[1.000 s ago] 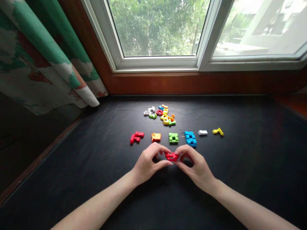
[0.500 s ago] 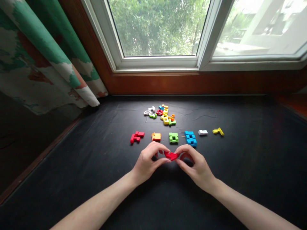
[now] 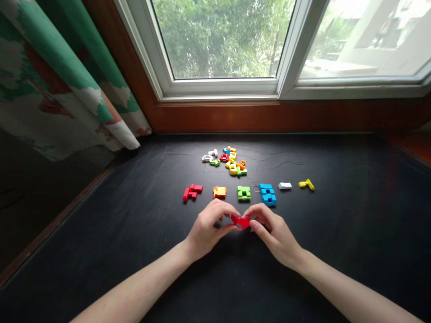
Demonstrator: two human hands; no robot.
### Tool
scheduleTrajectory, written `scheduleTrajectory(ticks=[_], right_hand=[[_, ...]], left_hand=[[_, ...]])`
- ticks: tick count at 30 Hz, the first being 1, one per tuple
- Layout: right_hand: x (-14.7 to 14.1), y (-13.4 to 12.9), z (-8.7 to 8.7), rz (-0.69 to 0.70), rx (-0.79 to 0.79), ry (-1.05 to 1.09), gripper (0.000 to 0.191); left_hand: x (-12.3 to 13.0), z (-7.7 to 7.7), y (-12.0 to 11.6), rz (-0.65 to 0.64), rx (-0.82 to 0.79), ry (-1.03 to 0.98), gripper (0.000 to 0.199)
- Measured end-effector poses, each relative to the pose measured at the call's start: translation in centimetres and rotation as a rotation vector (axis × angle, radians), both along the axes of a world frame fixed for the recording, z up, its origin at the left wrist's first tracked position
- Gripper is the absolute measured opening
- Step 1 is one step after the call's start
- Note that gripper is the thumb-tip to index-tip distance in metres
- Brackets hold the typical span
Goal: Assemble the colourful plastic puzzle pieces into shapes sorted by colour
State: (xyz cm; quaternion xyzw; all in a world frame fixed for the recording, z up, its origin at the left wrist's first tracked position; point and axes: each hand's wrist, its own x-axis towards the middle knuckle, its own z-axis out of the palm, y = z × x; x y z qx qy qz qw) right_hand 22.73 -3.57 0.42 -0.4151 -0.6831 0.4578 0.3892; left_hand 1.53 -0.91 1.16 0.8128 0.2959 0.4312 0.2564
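Observation:
Between my two hands is a small red plastic building block (image 3: pixel 241 222), held just above the black tabletop. My left hand (image 3: pixel 213 224) pinches its left end with thumb and fingers. On the other side, my right hand (image 3: pixel 274 233) grips the right end the same way. Fingertips hide both ends of the block. Just beyond the hands lie a green block piece (image 3: pixel 244 193) and a blue block piece (image 3: pixel 267 194). An orange block piece (image 3: pixel 220 192) and a joined red block shape (image 3: pixel 192 192) lie farther left.
A white block (image 3: pixel 284 186) and a yellow block piece (image 3: pixel 306 184) lie to the right in the same row. Behind the row is a loose pile of mixed coloured blocks (image 3: pixel 233 168). A window frame (image 3: pixel 218 87) and a curtain (image 3: pixel 101 103) border the black table (image 3: pixel 101 224).
The red block has tilted and turned slightly in my fingers, showing another face. My right thumb has shifted up a little. Pieces on the table stay where they were.

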Motion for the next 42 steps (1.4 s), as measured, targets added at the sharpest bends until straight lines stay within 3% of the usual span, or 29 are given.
scheduleTrajectory(ticks=[9,17,34,42], right_hand=[[0.02,-0.16,-0.07,0.021,-0.019,0.031,0.011],[0.02,-0.31,0.04,0.026,-0.002,0.014,0.012],[-0.42,-0.09,-0.11,-0.025,-0.013,0.058,0.022],[-0.40,0.03,-0.33,-0.042,-0.020,0.036,0.022]], left_hand=[[-0.13,-0.56,-0.23,0.030,-0.119,-0.046,0.022],[-0.18,-0.29,0.00,0.007,-0.061,-0.070,0.013],[-0.46,-0.09,-0.29,-0.079,-0.141,0.021,0.040],[-0.33,-0.78,0.01,-0.076,-0.143,0.011,0.041]])
